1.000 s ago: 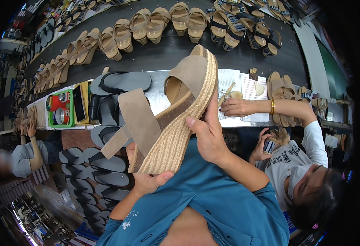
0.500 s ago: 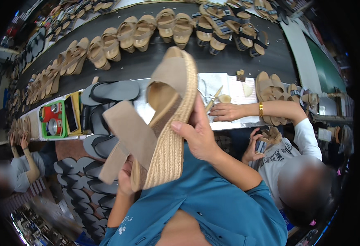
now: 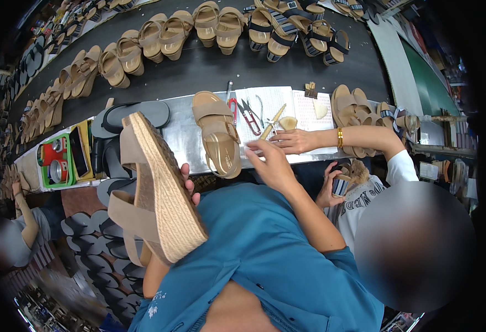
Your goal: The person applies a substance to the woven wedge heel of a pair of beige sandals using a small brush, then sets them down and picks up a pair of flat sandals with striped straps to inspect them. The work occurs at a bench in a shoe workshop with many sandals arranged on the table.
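Note:
A beige wedge sandal [image 3: 169, 213] with a woven-rope side is tilted up at the left, close to my body. My left hand [image 3: 191, 185] grips it from behind; only some fingertips show past its sole, and the rest is hidden. Over the table's edge my right hand [image 3: 273, 167] is empty, its fingers apart. It hovers between another beige sandal [image 3: 219, 133], which lies on the metal table, and a co-worker's hand [image 3: 297, 141]. Beyond it, red-handled snips [image 3: 248, 119] and a yellow-handled tool [image 3: 273, 122] rest on printed sheets.
A dark conveyor belt [image 3: 210, 72] crosses beyond the table, bearing rows of sandals. Grey flip-flops [image 3: 138, 117] are at the left, near a green tray [image 3: 71, 171]. Close at my right sits a co-worker [image 3: 378, 205] holding a small striped item; another person [image 3: 30, 227] is far left.
My right hand has let go of the wedge sandal and moved to the table's edge. My left hand has brought the sandal left and lower, uncovering the sandal and tools on the table.

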Tool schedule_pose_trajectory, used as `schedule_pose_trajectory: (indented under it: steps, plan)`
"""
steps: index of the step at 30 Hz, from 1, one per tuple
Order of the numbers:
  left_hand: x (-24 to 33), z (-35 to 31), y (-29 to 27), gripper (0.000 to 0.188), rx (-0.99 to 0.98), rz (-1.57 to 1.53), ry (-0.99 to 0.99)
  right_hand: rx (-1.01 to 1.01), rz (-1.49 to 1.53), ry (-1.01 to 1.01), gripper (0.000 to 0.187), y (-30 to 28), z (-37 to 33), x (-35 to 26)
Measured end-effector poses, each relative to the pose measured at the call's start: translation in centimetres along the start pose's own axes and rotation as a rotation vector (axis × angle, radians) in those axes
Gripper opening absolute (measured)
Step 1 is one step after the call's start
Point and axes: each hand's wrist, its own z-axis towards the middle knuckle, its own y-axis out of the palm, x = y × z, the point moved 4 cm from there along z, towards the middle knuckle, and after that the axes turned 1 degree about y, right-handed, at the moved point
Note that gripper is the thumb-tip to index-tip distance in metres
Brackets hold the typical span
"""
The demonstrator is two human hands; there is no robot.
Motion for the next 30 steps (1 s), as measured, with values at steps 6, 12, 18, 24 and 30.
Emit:
schedule_pose_trajectory:
  steps: [6,12,18,24,30]
  plan:
    - [0.9,0.3,-2.4,0.079,0.101,-0.034,0.114,0.063,-0.26,0.035,0.023,2.2,-2.5,10.5]
    - [-0.1,1.4,-2.2,0.079,0.11,-0.008,0.095,0.278,-0.438,-0.049,0.025,3.7,-1.1,10.9]
    - [0.2,1.1,-1.8,0.07,0.035,0.005,-0.046,0.426,-0.466,-0.036,0.022,4.3,-1.2,10.9]
    - [-0.8,1.6,-0.2,0.064,0.133,0.08,0.159,0.387,-0.377,0.056,0.017,4.0,-1.2,11.0]
    - [-1.2,2.1,0.3,0.075,-0.005,0.12,0.124,0.154,0.02,0.145,0.018,2.6,0.2,7.1]
